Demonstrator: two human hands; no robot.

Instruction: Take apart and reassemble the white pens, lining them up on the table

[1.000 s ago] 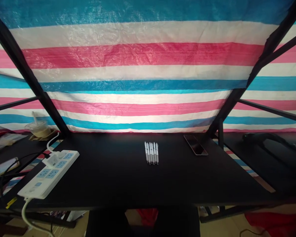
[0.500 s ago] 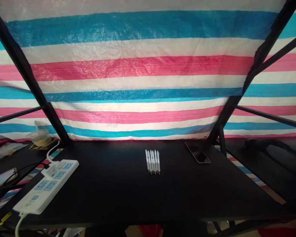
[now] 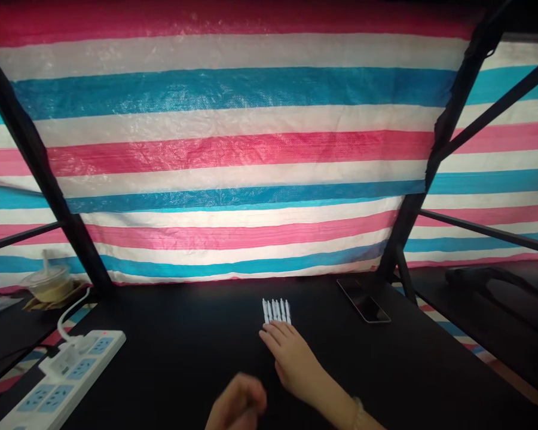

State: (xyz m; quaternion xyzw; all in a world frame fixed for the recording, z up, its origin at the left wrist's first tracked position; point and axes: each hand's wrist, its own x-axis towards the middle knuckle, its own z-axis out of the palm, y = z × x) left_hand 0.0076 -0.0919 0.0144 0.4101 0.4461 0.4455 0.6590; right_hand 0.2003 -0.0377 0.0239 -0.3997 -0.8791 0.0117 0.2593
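Note:
Several white pens (image 3: 276,309) lie side by side in a row on the black table (image 3: 170,352), upper ends pointing away from me. My right hand (image 3: 295,359) reaches over their near ends with fingers stretched out flat, hiding the lower part of the row. Whether the fingertips press on the pens I cannot make out. My left hand (image 3: 238,403) is at the bottom of the view, nearer to me, apart from the pens. It is blurred and its fingers look bent; nothing in it can be made out.
A dark phone (image 3: 364,300) lies right of the pens. On the left is a white power strip (image 3: 92,370) with a plug and cable. Black frame bars (image 3: 406,209) rise at both sides, before a striped tarp (image 3: 233,149). A lidded cup (image 3: 49,283) stands far left.
Both hands have come into view from below, the right one covering the pens' near ends. The view has tilted up, so the table sits lower. The pens' row looks the same.

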